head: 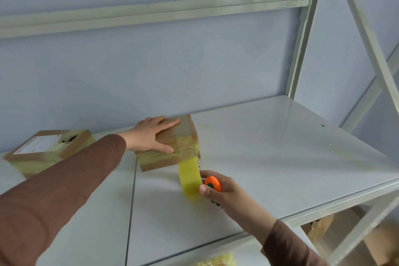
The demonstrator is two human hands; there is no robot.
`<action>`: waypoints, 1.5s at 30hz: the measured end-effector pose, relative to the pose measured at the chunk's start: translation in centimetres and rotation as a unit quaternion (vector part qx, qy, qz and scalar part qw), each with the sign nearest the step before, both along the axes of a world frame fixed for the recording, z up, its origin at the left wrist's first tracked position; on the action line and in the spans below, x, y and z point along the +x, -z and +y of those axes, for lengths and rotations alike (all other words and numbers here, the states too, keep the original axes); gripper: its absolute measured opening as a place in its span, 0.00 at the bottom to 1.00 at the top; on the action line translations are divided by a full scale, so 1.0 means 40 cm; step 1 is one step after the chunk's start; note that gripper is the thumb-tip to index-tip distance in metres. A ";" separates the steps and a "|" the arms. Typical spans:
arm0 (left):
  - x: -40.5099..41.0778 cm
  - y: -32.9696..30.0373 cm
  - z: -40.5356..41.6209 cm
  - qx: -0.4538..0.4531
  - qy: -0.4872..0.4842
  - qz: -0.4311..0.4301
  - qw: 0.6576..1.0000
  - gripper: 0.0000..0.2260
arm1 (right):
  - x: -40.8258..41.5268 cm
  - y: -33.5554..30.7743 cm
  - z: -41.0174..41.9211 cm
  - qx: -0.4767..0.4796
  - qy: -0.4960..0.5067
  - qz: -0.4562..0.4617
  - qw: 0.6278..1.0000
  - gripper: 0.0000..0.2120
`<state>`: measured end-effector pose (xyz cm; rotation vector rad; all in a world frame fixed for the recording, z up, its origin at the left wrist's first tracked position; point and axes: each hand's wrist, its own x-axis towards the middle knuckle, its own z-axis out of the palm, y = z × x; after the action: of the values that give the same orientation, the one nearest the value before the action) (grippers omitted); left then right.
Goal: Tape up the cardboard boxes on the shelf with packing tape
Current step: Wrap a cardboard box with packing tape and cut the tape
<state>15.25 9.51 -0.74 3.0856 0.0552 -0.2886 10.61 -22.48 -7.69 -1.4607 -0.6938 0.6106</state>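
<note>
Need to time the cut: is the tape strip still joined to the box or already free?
Still joined. The yellow tape strip runs unbroken from the box front to the dispenser in the right hand.

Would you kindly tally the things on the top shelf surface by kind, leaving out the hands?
Cardboard boxes: 2 (the box under the left hand; the box with a label)
Tape dispenser with orange hub: 1
Strip of yellow tape pulled out: 1
Total: 4

Two cardboard boxes (172,149) (47,151) rest on the white shelf (269,157).
</note>
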 end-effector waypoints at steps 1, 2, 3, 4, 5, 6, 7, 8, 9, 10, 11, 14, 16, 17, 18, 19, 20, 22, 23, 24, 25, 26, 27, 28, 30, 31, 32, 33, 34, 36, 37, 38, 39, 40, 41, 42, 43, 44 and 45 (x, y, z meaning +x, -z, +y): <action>0.004 -0.010 -0.006 -0.018 -0.009 -0.005 1.000 0.45 | -0.001 0.002 0.001 -0.001 -0.009 -0.024 1.000 0.09; 0.009 -0.025 -0.013 -0.060 -0.017 0.000 0.998 0.43 | -0.002 -0.008 0.005 0.002 -0.001 -0.042 0.999 0.04; 0.013 -0.046 -0.017 -0.131 -0.028 0.016 0.991 0.40 | 0.004 -0.021 0.010 0.012 0.018 -0.060 0.998 0.04; 0.015 -0.067 -0.021 -0.219 -0.043 0.041 0.974 0.36 | 0.014 -0.051 0.014 0.034 0.044 -0.066 0.996 0.05; 0.015 -0.083 -0.021 -0.304 -0.060 0.074 0.948 0.31 | 0.031 -0.078 0.015 0.065 0.077 -0.067 0.993 0.04; 0.011 -0.097 -0.017 -0.366 -0.076 0.112 0.921 0.26 | 0.049 -0.111 0.014 0.095 0.109 -0.064 0.987 0.05; 0.007 -0.106 -0.016 -0.397 -0.084 0.149 0.902 0.23 | 0.072 -0.134 0.012 0.116 0.132 -0.064 0.982 0.08; 0.000 -0.114 -0.018 -0.401 -0.089 0.172 0.896 0.23 | 0.087 -0.160 0.013 0.115 0.148 -0.065 0.980 0.10; -0.004 -0.118 -0.021 -0.391 -0.091 0.177 0.898 0.23 | 0.100 -0.173 0.017 0.096 0.153 -0.067 0.981 0.11; -0.005 -0.124 -0.026 -0.363 -0.087 0.158 0.914 0.25 | 0.104 -0.185 0.024 0.069 0.155 -0.065 0.983 0.11; -0.005 -0.128 -0.034 -0.322 -0.071 0.114 0.937 0.27 | 0.111 -0.183 0.036 0.056 0.152 -0.057 0.985 0.09; -0.019 -0.124 -0.075 -0.235 0.046 -0.024 0.971 0.28 | 0.121 -0.180 0.055 0.089 0.150 -0.013 0.985 0.07; -0.024 -0.099 -0.085 -0.208 0.100 -0.072 0.970 0.27 | 0.131 -0.172 0.054 0.119 0.125 0.004 0.985 0.06; -0.026 -0.088 -0.084 -0.182 0.117 -0.080 0.973 0.26 | 0.134 -0.165 0.051 0.126 0.110 -0.001 0.986 0.07; -0.025 -0.078 -0.081 -0.138 0.129 -0.082 0.979 0.26 | 0.133 -0.157 0.047 0.121 0.099 -0.015 0.988 0.08; -0.024 -0.071 -0.078 -0.082 0.134 -0.083 0.984 0.31 | 0.133 -0.147 0.044 0.112 0.089 -0.033 0.989 0.08; -0.022 -0.063 -0.074 -0.035 0.134 -0.083 0.987 0.39 | 0.131 -0.138 0.040 0.105 0.077 -0.047 0.990 0.08; -0.021 -0.052 -0.069 0.020 0.132 -0.088 0.987 0.48 | 0.133 -0.124 0.042 0.099 0.047 -0.073 0.991 0.06; -0.018 -0.045 -0.069 0.032 0.134 -0.094 0.986 0.48 | 0.139 -0.121 0.046 0.085 0.039 -0.090 0.992 0.05; -0.018 -0.038 -0.069 0.034 0.130 -0.105 0.985 0.46 | 0.145 -0.123 0.053 0.061 0.038 -0.113 0.991 0.05; -0.019 -0.035 -0.069 0.027 0.124 -0.113 0.985 0.42 | 0.149 -0.127 0.062 0.045 0.039 -0.134 0.989 0.05; -0.021 -0.035 -0.068 0.016 0.117 -0.115 0.986 0.39 | 0.150 -0.132 0.069 0.040 0.045 -0.144 0.988 0.05; -0.021 -0.036 -0.066 0.011 0.111 -0.112 0.987 0.37 | 0.149 -0.133 0.074 0.047 0.056 -0.143 0.987 0.05; -0.021 -0.035 -0.066 0.014 0.106 -0.103 0.989 0.36 | 0.145 -0.135 0.074 0.057 0.074 -0.136 0.986 0.06; -0.018 -0.032 -0.066 0.004 0.080 -0.078 0.994 0.33 | 0.132 -0.126 0.063 0.073 0.113 -0.115 0.984 0.09; -0.016 -0.031 -0.063 -0.012 0.060 -0.068 0.996 0.32 | 0.122 -0.115 0.056 0.075 0.124 -0.103 0.984 0.10; -0.013 -0.032 -0.060 -0.024 0.048 -0.060 0.997 0.31 | 0.109 -0.102 0.048 0.073 0.131 -0.092 0.984 0.11; -0.011 -0.036 -0.058 -0.027 0.052 -0.053 0.997 0.29 | 0.096 -0.088 0.039 0.066 0.138 -0.082 0.985 0.12; -0.010 -0.041 -0.058 -0.025 0.060 -0.045 0.997 0.28 | 0.083 -0.072 0.031 0.050 0.143 -0.077 0.985 0.14; -0.007 -0.052 -0.059 -0.030 0.054 -0.035 0.997 0.28 | 0.059 -0.043 0.015 0.000 0.151 -0.073 0.986 0.17; -0.004 -0.056 -0.061 -0.037 0.043 -0.030 0.998 0.29 | 0.050 -0.034 0.006 -0.027 0.155 -0.063 0.986 0.18; -0.002 -0.059 -0.064 -0.051 0.032 -0.026 0.998 0.29 | 0.044 -0.032 -0.001 -0.044 0.158 -0.043 0.986 0.17; -0.001 -0.065 -0.068 -0.079 0.026 -0.020 0.996 0.29 | 0.041 -0.037 -0.008 -0.049 0.160 -0.014 0.986 0.15; -0.001 -0.072 -0.070 -0.125 0.023 -0.011 0.992 0.29 | 0.041 -0.048 -0.013 -0.050 0.157 0.015 0.986 0.13; -0.001 -0.082 -0.071 -0.191 0.019 0.002 0.981 0.29 | 0.042 -0.063 -0.019 -0.047 0.152 0.037 0.987 0.12; -0.002 -0.093 -0.071 -0.269 0.010 0.019 0.963 0.27 | 0.044 -0.079 -0.023 -0.042 0.145 0.050 0.987 0.12; -0.003 -0.104 -0.072 -0.339 -0.005 0.040 0.940 0.25 | 0.048 -0.095 -0.026 -0.033 0.137 0.059 0.988 0.12; -0.002 -0.113 -0.075 -0.385 -0.018 0.059 0.921 0.23 | 0.050 -0.114 -0.029 -0.021 0.129 0.066 0.989 0.11; -0.003 -0.114 -0.077 -0.406 -0.027 0.067 0.911 0.22 | 0.052 -0.129 -0.030 -0.012 0.124 0.071 0.990 0.09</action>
<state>15.13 6.43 3.84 2.2293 0.0168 -0.3959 12.68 -23.70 -2.52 -1.4823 -0.3868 0.5256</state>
